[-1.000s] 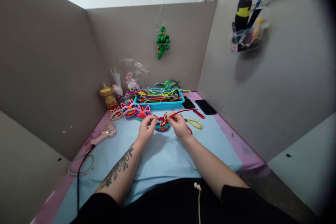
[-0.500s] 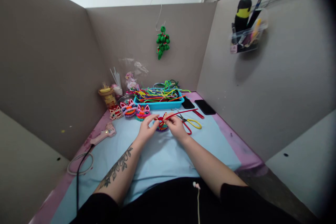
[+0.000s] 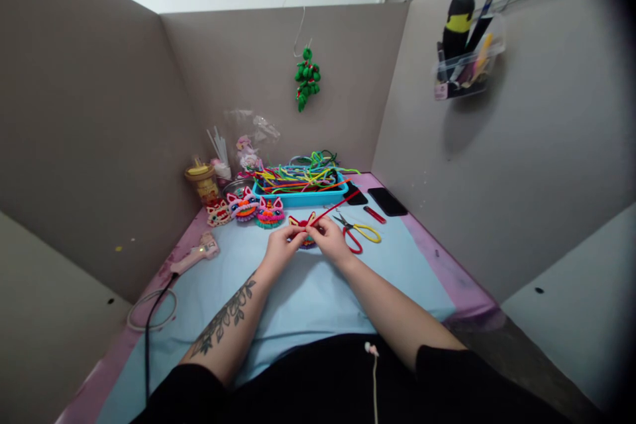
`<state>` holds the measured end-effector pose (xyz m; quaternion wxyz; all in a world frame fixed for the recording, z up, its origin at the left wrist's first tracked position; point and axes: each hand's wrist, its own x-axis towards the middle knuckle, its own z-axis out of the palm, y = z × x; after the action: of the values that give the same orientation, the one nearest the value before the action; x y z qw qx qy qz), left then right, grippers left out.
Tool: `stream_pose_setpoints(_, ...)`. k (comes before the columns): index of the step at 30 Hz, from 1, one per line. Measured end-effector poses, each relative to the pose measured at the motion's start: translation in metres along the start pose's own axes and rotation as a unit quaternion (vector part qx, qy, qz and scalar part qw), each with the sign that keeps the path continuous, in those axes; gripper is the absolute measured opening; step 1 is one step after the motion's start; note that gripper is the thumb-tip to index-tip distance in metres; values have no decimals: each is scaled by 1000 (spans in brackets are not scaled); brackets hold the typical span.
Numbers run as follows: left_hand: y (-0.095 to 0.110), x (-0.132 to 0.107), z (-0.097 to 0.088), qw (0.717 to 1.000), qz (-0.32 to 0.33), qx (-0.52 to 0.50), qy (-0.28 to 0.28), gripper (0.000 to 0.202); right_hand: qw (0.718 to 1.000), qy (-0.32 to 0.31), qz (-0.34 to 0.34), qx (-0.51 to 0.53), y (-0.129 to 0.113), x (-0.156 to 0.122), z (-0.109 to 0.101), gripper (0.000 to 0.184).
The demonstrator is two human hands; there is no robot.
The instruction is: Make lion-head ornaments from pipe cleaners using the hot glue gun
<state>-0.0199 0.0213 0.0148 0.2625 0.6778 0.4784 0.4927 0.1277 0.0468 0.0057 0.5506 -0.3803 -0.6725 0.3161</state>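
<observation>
Cloth [image 3: 298,298]: is spreading out blue, creasing at the near side
Left hand [image 3: 281,246]: is resting close-set fingers at the animal head [image 3: 301,222]; whether they are pinching, I cannot tell
Right hand [image 3: 330,238]: is pinching a red stem [image 3: 341,203] slanting up to the right
Animal head: is sitting between both hands, partly hidden
Scissors [image 3: 348,226]: are lying beside the right hand, handles apart
Three more heads [image 3: 243,205]: are sitting beyond the left hand
Tray [image 3: 308,200]: is holding coloured stems [image 3: 298,177] behind
Ornament [image 3: 308,78]: is hanging green by the back wall [image 3: 238,66]
</observation>
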Motion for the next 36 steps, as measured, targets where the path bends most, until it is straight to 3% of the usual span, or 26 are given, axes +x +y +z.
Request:
stream_pose_setpoints(3, -1, 0, -2, 999, 37, 17, 13, 18, 998, -18, 37, 44, 2, 2, 1, 20)
stream_pose_setpoints(7, 0, 1, -3, 997, -49, -56, -21, 25, 991, -48, 71, 100, -2, 2, -4, 24)
stream_pose_setpoints(9, 0, 2, -4, 990, -92, -102, -38, 28, 999, -7, 21, 48, -6, 0, -7, 22)
stream_pose_setpoints(11, 0, 3, -5, 982, -115, -139, -47, 28, 996, 41, -70, -39, -11, -4, -11, 16)
stream_pose_setpoints(15, 2, 4, -7, 967, -134, -202, -74, 25, 962, 64, -201, -175, -15, -7, -16, 14)
stream_pose_setpoints(20, 7, 4, -10, 954, -129, -252, -97, 26, 959, 21, -211, -188, -11, -3, -17, 19)
stream_pose_setpoints(24, 8, 4, -10, 953, -110, -273, -70, 25, 962, 6, -202, -181, -10, -4, -15, 17)
stream_pose_setpoints(31, 0, 4, -7, 980, -93, -176, 10, 25, 935, -14, -236, -262, -15, -8, -10, 15)
stream_pose_setpoints(36, 1, 5, -7, 997, -52, -51, 23, 19, 915, -49, -254, -311, -13, -9, -10, 19)
